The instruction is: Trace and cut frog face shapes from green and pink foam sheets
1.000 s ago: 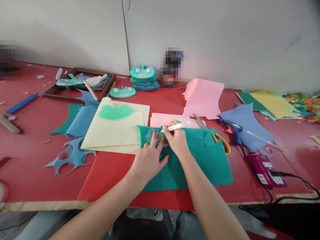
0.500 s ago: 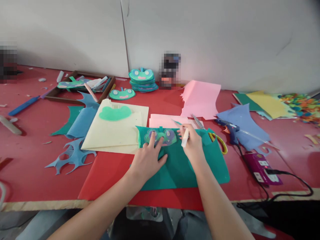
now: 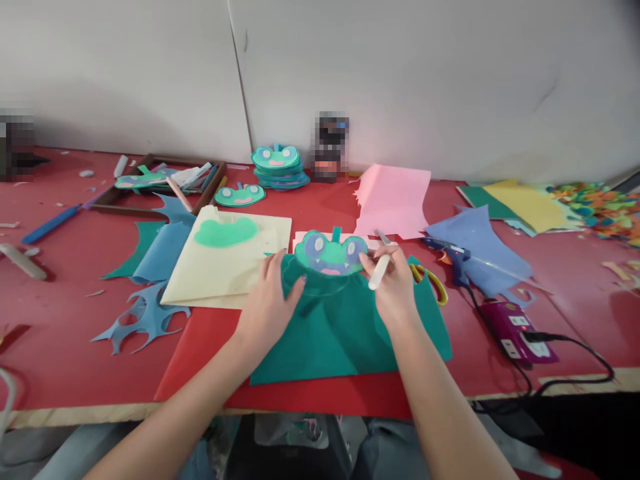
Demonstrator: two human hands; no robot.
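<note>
My right hand (image 3: 393,285) is closed around a white pen (image 3: 379,272), its fingertips also pinching the right edge of a frog-face cutout (image 3: 331,253) with purple eye patches and a pink mouth. The cutout is lifted and tilted up. Below it, a traced outline shows on the dark green felt sheet (image 3: 330,340). My left hand (image 3: 270,297) rests over the sheet's upper left corner, thumb spread from the fingers. Yellow-handled scissors (image 3: 436,283) lie just right of my right hand, partly hidden.
Cream sheets (image 3: 225,267) with a light green shape lie left. Behind are a stack of frog faces (image 3: 277,170) and a brown tray (image 3: 150,208) of pens. Right are pink felt (image 3: 395,200), a blue glue gun (image 3: 457,260) and a purple power strip (image 3: 515,330) with a cord.
The frog-face cutout has come up off the green felt, now in my right fingers with the pen. My left hand has moved left off the cutout. The traced outline is uncovered.
</note>
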